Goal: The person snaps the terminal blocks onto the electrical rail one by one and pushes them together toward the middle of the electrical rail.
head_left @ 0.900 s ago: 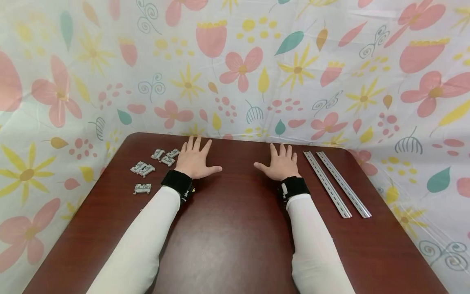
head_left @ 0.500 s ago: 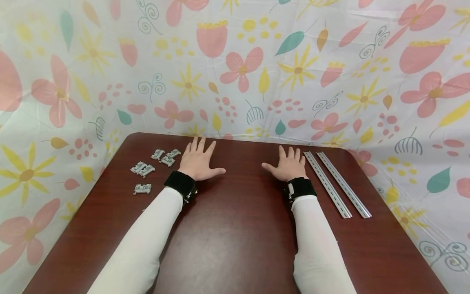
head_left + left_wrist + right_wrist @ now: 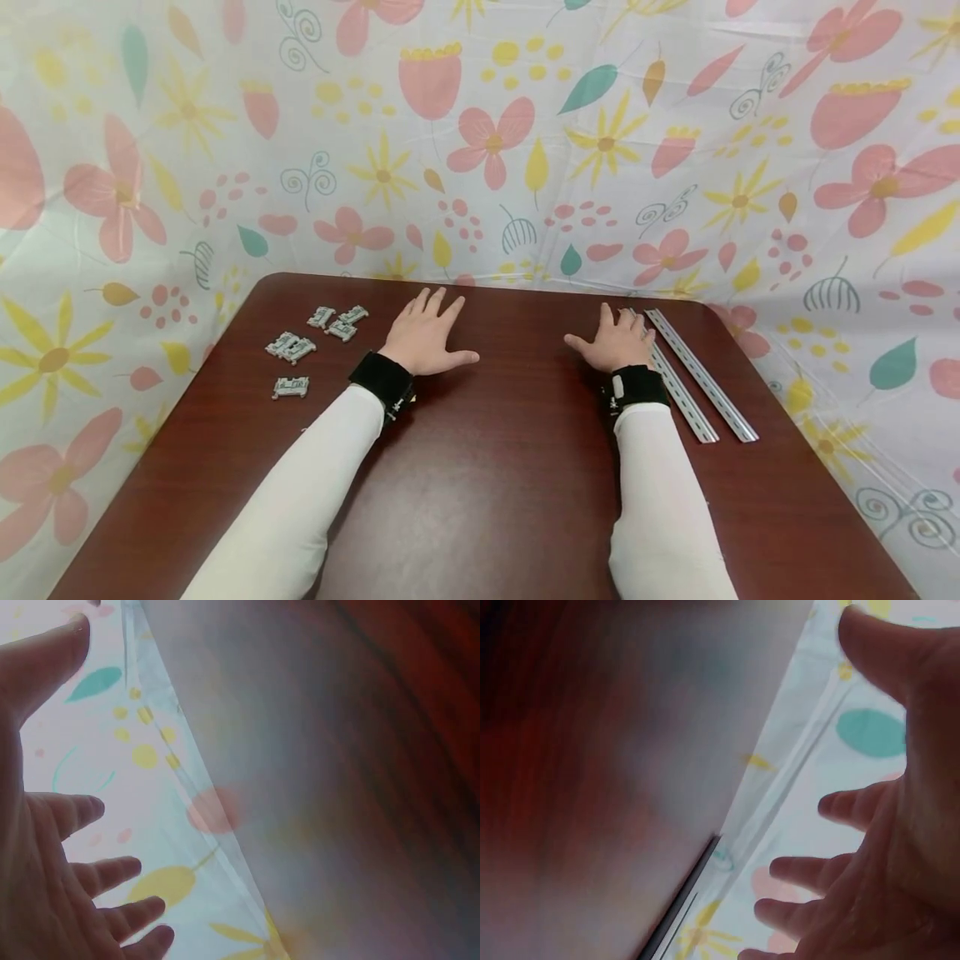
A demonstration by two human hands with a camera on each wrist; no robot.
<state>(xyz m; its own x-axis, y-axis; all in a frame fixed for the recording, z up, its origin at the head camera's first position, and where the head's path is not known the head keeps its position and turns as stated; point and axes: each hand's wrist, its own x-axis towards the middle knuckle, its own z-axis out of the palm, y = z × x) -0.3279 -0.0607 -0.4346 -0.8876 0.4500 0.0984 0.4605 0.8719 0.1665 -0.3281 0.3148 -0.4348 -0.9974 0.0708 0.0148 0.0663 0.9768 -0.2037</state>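
Note:
With its fingers spread, my left hand (image 3: 422, 339) is over the back of the table, holding nothing. To its left lie several small grey terminal blocks (image 3: 291, 345), some bunched together and one (image 3: 291, 387) apart nearer the front. My right hand (image 3: 613, 342), also spread and holding nothing, is beside two slotted metal DIN rails (image 3: 701, 373). In the head view it covers the far part of the left rail (image 3: 684, 400). The right wrist view shows a dark rail edge (image 3: 681, 898) away from the fingers (image 3: 810, 871). Straight fingers (image 3: 109, 876) also show in the left wrist view.
Both hands are at a dark reddish-brown table (image 3: 480, 467) with rounded back corners. A flower-printed cloth (image 3: 480, 142) hangs behind it and along its sides. Black straps with small devices are on both wrists. A small light bit peeks out by the left sleeve.
Both hands have moved to the right, the left one away from the terminal blocks and the right one over the nearer rail's far end. Blocks and rails lie where they were.

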